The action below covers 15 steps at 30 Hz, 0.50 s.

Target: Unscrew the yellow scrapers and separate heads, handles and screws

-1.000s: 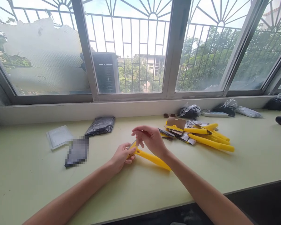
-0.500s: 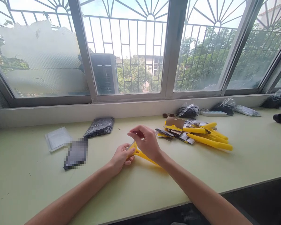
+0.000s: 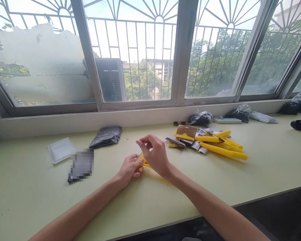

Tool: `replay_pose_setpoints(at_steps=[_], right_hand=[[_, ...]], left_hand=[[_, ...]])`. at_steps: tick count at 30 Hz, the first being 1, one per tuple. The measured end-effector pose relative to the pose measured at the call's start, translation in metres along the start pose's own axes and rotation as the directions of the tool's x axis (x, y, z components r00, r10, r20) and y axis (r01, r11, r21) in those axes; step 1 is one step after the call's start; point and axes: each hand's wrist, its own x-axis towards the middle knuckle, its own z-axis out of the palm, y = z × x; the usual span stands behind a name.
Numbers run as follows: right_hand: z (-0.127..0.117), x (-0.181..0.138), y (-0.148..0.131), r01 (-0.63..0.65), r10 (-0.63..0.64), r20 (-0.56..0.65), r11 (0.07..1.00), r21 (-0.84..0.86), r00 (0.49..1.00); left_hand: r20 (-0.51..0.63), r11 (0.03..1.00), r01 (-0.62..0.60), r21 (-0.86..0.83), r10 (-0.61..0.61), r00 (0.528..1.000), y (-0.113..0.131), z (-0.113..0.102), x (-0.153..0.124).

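Observation:
My left hand point(image 3: 129, 169) is closed around the wide end of a yellow plastic tool point(image 3: 146, 164), just above the table. A greyish flat edge shows at the tool's upper side by my fingers. Its long handle runs off to the right, mostly hidden behind my right wrist. Right above the tool's head, my right hand point(image 3: 156, 152) is closed in a pinch, thumb against fingertips. Whatever lies in that pinch is too small and covered to make out.
Right of my hands lies a pile of yellow-handled tools point(image 3: 223, 152) with brown card pieces point(image 3: 186, 130). A black packet point(image 3: 105, 137), a clear-white packet point(image 3: 62, 150) and a blurred dark packet point(image 3: 81, 165) lie left. Bagged dark items point(image 3: 200, 118) line the windowsill point(image 3: 140, 117).
My right hand has shifted slightly left and down over the tool's head, covering more of its handle. The left hand keeps its grip. The view has moved slightly.

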Motion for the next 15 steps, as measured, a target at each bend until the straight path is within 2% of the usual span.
replay_pose_setpoints(at_steps=[9, 15], right_hand=[[0.0042, -0.0025, 0.0058, 0.125, -0.125, 0.004, 0.985, -0.119, 0.992], [0.0063, -0.0048, 0.0066, 0.107, -0.108, 0.000, 0.984, -0.141, 0.994]], left_hand=[[0.006, 1.000, -0.007, 0.005, 0.007, 1.000, 0.0006, 0.0003, -0.0005], [-0.015, 1.000, 0.004, 0.005, -0.004, 1.000, 0.0012, 0.0026, -0.0011]])
